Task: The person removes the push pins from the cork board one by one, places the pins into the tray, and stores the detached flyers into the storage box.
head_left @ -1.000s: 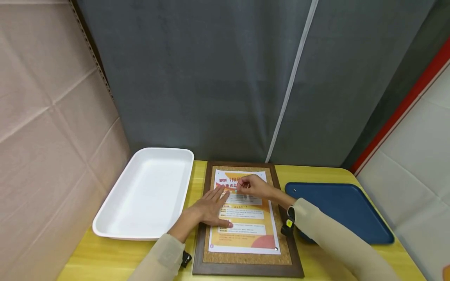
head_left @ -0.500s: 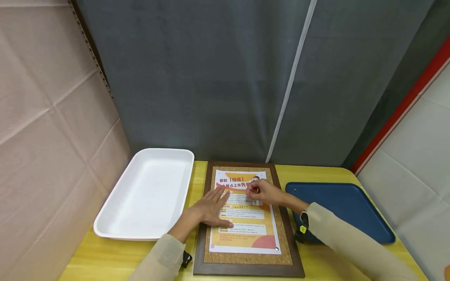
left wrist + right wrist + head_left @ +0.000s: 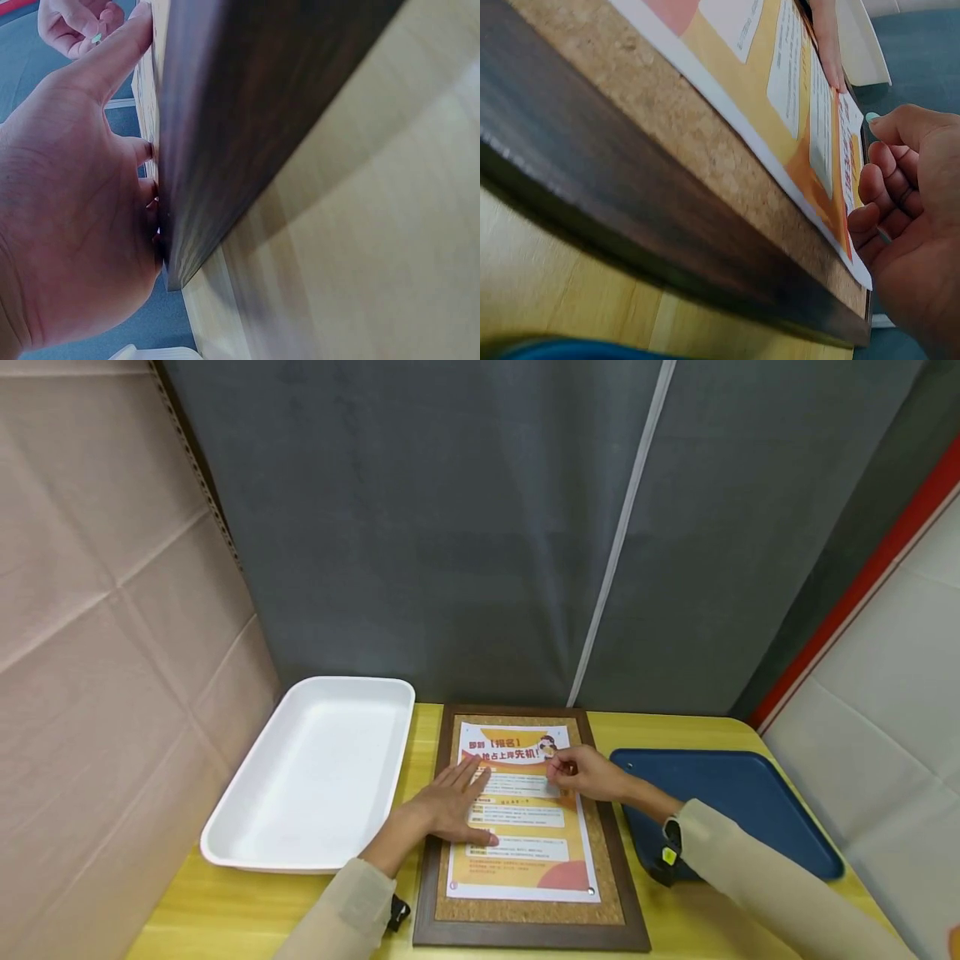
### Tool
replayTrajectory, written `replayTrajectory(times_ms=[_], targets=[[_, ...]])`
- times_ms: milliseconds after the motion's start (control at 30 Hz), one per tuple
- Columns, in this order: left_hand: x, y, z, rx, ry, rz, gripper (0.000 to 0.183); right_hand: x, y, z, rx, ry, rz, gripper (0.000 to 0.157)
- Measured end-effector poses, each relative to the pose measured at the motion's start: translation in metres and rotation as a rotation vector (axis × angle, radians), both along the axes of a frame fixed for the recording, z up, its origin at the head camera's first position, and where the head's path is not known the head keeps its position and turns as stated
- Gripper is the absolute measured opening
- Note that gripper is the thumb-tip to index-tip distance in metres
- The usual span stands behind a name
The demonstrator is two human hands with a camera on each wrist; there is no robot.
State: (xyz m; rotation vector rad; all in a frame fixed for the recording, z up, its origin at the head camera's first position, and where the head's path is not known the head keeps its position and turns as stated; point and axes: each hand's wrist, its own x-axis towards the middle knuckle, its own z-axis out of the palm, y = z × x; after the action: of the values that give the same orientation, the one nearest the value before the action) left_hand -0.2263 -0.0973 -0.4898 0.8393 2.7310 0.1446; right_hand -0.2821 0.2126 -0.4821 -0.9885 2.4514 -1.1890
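Observation:
A printed orange and white poster point(image 3: 517, 878) lies flat on a cork board point(image 3: 528, 912) with a dark wooden frame point(image 3: 528, 935). My left hand point(image 3: 450, 810) rests on the poster's left side, fingers spread and straight, with the wrist over the frame. Above the poster's right edge, my right hand point(image 3: 588, 774) pinches a small pale green thumbtack point(image 3: 872, 117) between thumb and index finger. The thumbtack point(image 3: 97, 37) also shows past my thumb in the left wrist view. Small fasteners sit at the poster's corners, such as a silvery one point(image 3: 591, 891) at lower right.
A deep white tray point(image 3: 315, 777) stands left of the board on the yellow wooden table point(image 3: 225, 910). To the right lies a shallow dark blue tray point(image 3: 727, 810), partly under my right forearm. A grey curtain point(image 3: 420, 527) rises behind the table.
My right hand, with the thumbtack, has moved right and slightly down over the poster, uncovering the heading and a small cartoon figure. My left hand has stayed in place.

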Motion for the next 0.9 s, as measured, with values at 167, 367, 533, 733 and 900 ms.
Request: replayTrajectory(times_ms=[167, 367, 533, 733, 900], targets=[[0.001, 0.000, 0.000, 0.000, -0.004, -0.002, 0.116, 0.001, 0.009, 0.000, 0.009, -0.010, -0.034, 0.004], [0.001, 0.000, -0.001, -0.001, -0.002, 0.001, 0.116, 0.005, 0.022, -0.002, 0.010, -0.001, -0.050, 0.006], [0.002, -0.001, 0.000, 0.001, -0.008, 0.001, 0.116, 0.006, 0.034, -0.004, 0.002, -0.016, -0.064, 0.005], [0.002, -0.001, 0.000, 0.009, -0.018, 0.003, 0.116, 0.007, 0.049, -0.004, 0.008, -0.001, -0.090, 0.005], [0.002, 0.000, 0.001, 0.010, -0.023, 0.003, 0.116, 0.010, 0.061, -0.004, 0.015, 0.003, -0.124, 0.005]])
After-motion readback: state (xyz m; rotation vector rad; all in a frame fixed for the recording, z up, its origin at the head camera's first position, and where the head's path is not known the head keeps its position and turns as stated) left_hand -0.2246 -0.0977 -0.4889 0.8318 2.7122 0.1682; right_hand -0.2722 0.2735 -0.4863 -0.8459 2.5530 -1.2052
